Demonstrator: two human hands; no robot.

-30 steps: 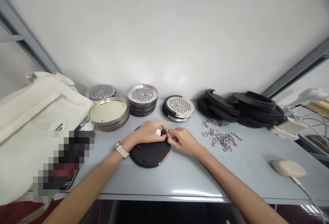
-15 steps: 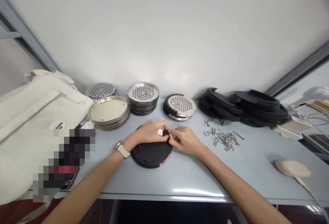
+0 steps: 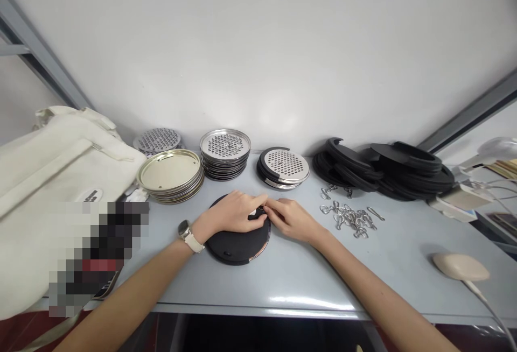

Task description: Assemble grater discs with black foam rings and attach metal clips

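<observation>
A cream bag (image 3: pixel 48 196), left, hides its contents; left hand (image 3: pixel 238 212) and right hand (image 3: pixel 291 218) pinch narrowly, on what I can't tell, at the black disc (image 3: pixel 238 245), near centre on the grey table (image 3: pixel 307 276).

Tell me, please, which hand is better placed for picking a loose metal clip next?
Probably the right hand: the loose metal clips lie to its right, with clear table surface between. The left hand is farther away, over the black disc.
</observation>
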